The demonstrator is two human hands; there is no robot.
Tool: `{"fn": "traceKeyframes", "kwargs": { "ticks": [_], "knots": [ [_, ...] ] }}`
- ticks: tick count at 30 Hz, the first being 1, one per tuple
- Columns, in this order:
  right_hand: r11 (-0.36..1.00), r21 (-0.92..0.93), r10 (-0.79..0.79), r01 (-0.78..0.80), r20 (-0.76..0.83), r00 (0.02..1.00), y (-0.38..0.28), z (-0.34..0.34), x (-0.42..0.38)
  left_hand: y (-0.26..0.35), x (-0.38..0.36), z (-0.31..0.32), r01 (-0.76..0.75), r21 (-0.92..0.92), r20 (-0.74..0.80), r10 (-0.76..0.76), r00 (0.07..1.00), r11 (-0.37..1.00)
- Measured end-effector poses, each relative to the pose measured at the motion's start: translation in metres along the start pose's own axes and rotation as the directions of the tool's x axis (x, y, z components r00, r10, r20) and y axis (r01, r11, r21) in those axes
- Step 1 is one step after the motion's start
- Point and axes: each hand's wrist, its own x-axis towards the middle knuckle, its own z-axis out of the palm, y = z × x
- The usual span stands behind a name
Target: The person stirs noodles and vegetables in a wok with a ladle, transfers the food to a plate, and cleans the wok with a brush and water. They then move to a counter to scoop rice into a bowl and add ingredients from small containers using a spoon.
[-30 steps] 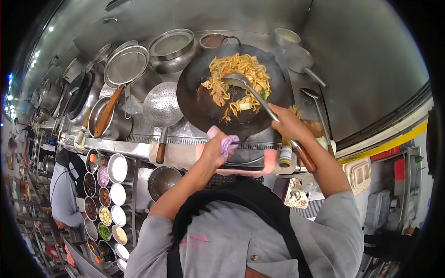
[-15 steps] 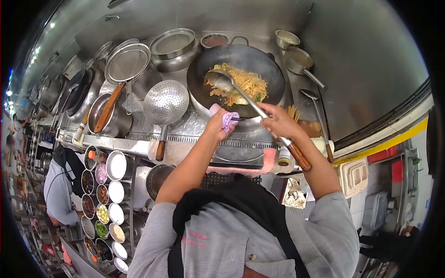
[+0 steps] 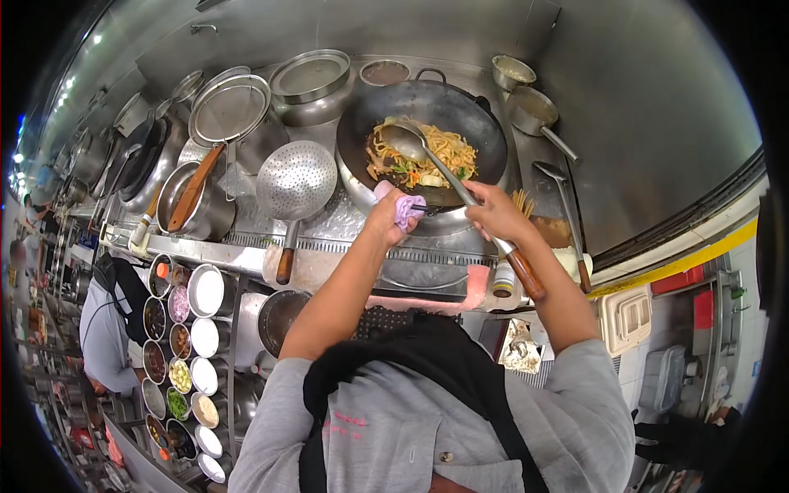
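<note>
Seen from above at a steel stove line. Black wok (image 3: 427, 115) set on the far burner, centre-right, holding stir-fried noodles (image 3: 427, 152) with bits of vegetable. Left hand (image 3: 386, 218) closed round the wok's near handle through a folded purple cloth (image 3: 407, 209). Right hand (image 3: 493, 212) wrapped round the metal shaft of a long ladle (image 3: 407, 141), above its wooden grip (image 3: 526, 275); ladle bowl resting among the noodles.

Judged by look: wok heavy, rigid and hot, best taken at the near handle with cloth between skin and metal, never at the bare rim. Ladle stiff, long, light enough for one hand; shaft likely warm and slick with oil, wooden grip safer. Noodles soft, oily, prone to slide over the edge.

Left of the wok, a perforated skimmer (image 3: 296, 181) lying on the tabletop (image 3: 246, 218), with a mesh strainer (image 3: 230, 107) beyond. Near left, a row of small seasoning bowls (image 3: 177, 345). Right of the wok, a second ladle (image 3: 563, 209).
</note>
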Motion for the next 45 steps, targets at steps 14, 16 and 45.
{"fn": "traceKeyframes", "kwargs": {
  "ticks": [14, 16, 45],
  "knots": [
    [0.776, -0.609, -0.258, 0.165, -0.067, 0.964, 0.014, -0.005, -0.011, -0.066, -0.087, -0.015, -0.073, 0.035, 0.024, 0.073, 0.997, 0.997],
    [0.759, -0.593, -0.355, 0.268, -0.032, 0.934, 0.016, -0.009, -0.035, -0.066, -0.111, -0.008, -0.071, 0.036, -0.026, 0.072, 0.997, 0.997],
    [0.777, -0.615, -0.181, 0.136, -0.010, 0.983, 0.007, -0.001, -0.021, -0.004, -0.029, 0.011, 0.120, -0.114, 0.065, -0.113, 0.991, 0.986]
  ]
}}
